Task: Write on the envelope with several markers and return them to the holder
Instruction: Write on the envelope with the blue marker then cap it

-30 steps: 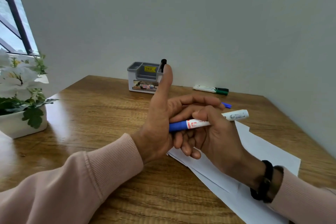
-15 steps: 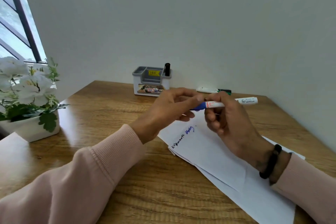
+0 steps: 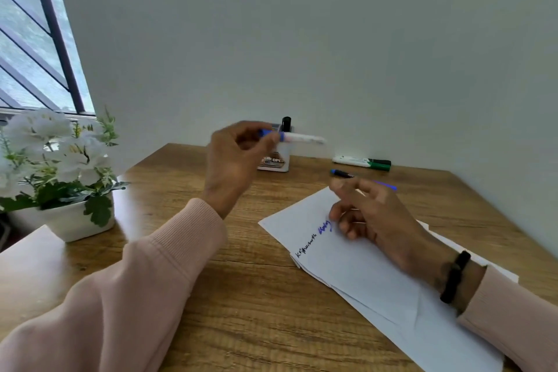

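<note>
My left hand is raised over the table and grips the blue-capped white marker by its blue end, level, just in front of the marker holder. A black marker stands in that holder. My right hand hovers above the white envelope, fingers loosely apart, holding nothing. Black and blue writing shows on the envelope near its left edge. A blue pen lies beyond my right fingers. A green-capped white marker lies by the wall.
A white pot of white flowers stands at the table's left edge beside a window. The wooden table meets the wall at the back and right. More white paper lies under the envelope.
My right hand let go of the blue marker and dropped toward the envelope. My left hand carried the marker up and left toward the holder. The camera tilted upward.
</note>
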A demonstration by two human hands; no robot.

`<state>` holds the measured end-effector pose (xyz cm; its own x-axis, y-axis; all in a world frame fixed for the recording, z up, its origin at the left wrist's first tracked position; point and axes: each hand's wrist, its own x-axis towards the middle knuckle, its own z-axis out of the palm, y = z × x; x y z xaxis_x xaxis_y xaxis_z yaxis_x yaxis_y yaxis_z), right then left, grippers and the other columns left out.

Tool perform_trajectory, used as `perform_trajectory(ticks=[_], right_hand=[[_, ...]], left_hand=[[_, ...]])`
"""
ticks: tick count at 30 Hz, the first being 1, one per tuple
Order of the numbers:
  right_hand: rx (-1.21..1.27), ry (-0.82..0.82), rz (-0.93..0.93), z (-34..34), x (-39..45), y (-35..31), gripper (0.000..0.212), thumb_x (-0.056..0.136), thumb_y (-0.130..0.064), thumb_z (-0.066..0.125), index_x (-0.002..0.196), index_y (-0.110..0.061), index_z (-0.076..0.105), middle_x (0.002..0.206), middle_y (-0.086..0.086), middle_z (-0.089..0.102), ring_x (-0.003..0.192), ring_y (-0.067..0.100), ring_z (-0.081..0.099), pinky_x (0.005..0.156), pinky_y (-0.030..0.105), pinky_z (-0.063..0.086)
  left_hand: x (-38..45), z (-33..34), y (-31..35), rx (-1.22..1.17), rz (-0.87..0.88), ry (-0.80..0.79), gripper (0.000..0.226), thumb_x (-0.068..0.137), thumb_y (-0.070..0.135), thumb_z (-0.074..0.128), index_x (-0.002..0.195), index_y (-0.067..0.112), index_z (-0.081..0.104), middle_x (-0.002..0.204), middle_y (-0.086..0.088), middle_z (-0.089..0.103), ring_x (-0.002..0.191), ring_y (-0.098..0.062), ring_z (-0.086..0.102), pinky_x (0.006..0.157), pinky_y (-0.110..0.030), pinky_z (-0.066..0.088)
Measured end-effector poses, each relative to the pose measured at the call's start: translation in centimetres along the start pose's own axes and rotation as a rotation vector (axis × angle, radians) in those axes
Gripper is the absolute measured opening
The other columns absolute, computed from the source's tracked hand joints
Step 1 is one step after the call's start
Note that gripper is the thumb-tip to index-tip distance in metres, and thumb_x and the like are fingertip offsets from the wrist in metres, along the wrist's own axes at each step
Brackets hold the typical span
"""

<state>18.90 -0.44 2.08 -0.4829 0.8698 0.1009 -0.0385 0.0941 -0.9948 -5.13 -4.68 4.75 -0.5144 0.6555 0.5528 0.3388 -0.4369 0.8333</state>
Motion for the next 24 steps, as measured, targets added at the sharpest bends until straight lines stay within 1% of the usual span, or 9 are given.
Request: perform_trajectory(ticks=[2, 4, 7, 10, 11, 16, 20, 21, 24], right_hand=[[-0.078, 0.007, -0.029, 0.2, 0.1, 0.6, 0.04, 0.085, -0.051, 0.081, 0.107, -0.018, 0.074, 0.077, 0.013, 0.079, 0.053, 0.018, 0.062, 0.049, 0.026, 0.052], [-0.146, -0.001, -0.042, 0.2, 0.2, 0.9, 0.028, 0.09, -0.052, 0.078, 0.101, -0.027, 0.077, 0.078, 0.013, 0.081, 0.054, 0.016, 0.064, 0.051, 0.026, 0.053], [-0.199, -0.021, -0.055, 0.2, 0.3, 1.3, 0.024, 0.086, -0.059, 0.076, 0.095, -0.037, 0.077, 0.079, 0.013, 0.082, 0.055, 0.015, 0.066, 0.051, 0.024, 0.053], [-0.221, -0.021, -0.058, 0.0, 0.6, 1.6, 0.012, 0.095, -0.052, 0.074, 0.096, -0.04, 0.077, 0.081, 0.012, 0.082, 0.056, 0.015, 0.067, 0.052, 0.023, 0.054], [-0.221, -0.019, -0.056, 0.0, 0.6, 1.6, 0.011, 0.097, -0.049, 0.073, 0.096, -0.039, 0.077, 0.081, 0.012, 0.082, 0.056, 0.014, 0.068, 0.052, 0.023, 0.054], [-0.218, -0.007, -0.051, 0.2, 0.5, 1.5, 0.019, 0.1, -0.04, 0.072, 0.105, -0.022, 0.075, 0.078, 0.013, 0.081, 0.055, 0.015, 0.066, 0.051, 0.026, 0.054], [-0.224, -0.01, -0.049, 0.1, 0.4, 1.3, 0.02, 0.102, -0.037, 0.07, 0.108, -0.019, 0.073, 0.077, 0.013, 0.081, 0.055, 0.015, 0.065, 0.052, 0.026, 0.053], [-0.217, -0.01, -0.048, 0.1, 0.4, 1.3, 0.02, 0.102, -0.037, 0.07, 0.107, -0.018, 0.073, 0.077, 0.013, 0.081, 0.055, 0.015, 0.065, 0.052, 0.026, 0.053], [-0.205, -0.01, -0.044, -0.1, 0.6, 1.4, 0.021, 0.102, -0.037, 0.069, 0.107, -0.016, 0.073, 0.077, 0.012, 0.081, 0.056, 0.015, 0.066, 0.052, 0.025, 0.054]], left_hand=[[0.8, -1.1, 0.1, 0.056, 0.088, 0.176, 0.023, 0.086, 0.027, 0.083, 0.107, 0.019, 0.079, 0.095, 0.003, 0.079, 0.084, -0.009, 0.076, 0.076, -0.026, 0.062], [1.3, -1.8, 0.4, 0.095, 0.186, 0.306, 0.025, 0.088, 0.026, 0.081, 0.111, 0.017, 0.077, 0.099, 0.004, 0.078, 0.087, -0.006, 0.075, 0.077, -0.017, 0.06], [1.9, -2.6, 0.4, 0.181, 0.28, 0.396, 0.025, 0.091, 0.023, 0.078, 0.114, 0.014, 0.075, 0.105, -0.001, 0.076, 0.092, -0.01, 0.074, 0.078, -0.009, 0.055], [1.9, -2.7, -0.1, 0.298, 0.317, 0.377, 0.026, 0.092, 0.018, 0.077, 0.116, 0.009, 0.073, 0.11, -0.006, 0.074, 0.093, -0.013, 0.073, 0.079, -0.002, 0.049], [1.8, -2.6, -0.3, 0.309, 0.329, 0.352, 0.027, 0.092, 0.017, 0.077, 0.117, 0.009, 0.073, 0.11, -0.007, 0.074, 0.093, -0.013, 0.073, 0.079, -0.002, 0.05], [2.4, -1.7, -0.4, 0.316, 0.428, 0.241, 0.027, 0.093, 0.014, 0.076, 0.12, 0.009, 0.073, 0.112, -0.003, 0.073, 0.093, -0.009, 0.072, 0.082, -0.009, 0.054], [3.3, -0.2, -1.0, 0.363, 0.458, 0.203, 0.027, 0.093, 0.011, 0.075, 0.12, 0.007, 0.073, 0.112, -0.005, 0.073, 0.094, -0.012, 0.072, 0.084, -0.016, 0.059], [3.6, 0.2, -1.2, 0.373, 0.459, 0.189, 0.027, 0.093, 0.009, 0.074, 0.12, 0.006, 0.073, 0.111, -0.006, 0.073, 0.093, -0.012, 0.072, 0.083, -0.016, 0.059], [4.4, 1.1, -1.9, 0.403, 0.452, 0.137, 0.03, 0.094, 0.007, 0.072, 0.124, 0.007, 0.072, 0.11, -0.006, 0.074, 0.09, -0.01, 0.07, 0.082, -0.009, 0.055]])
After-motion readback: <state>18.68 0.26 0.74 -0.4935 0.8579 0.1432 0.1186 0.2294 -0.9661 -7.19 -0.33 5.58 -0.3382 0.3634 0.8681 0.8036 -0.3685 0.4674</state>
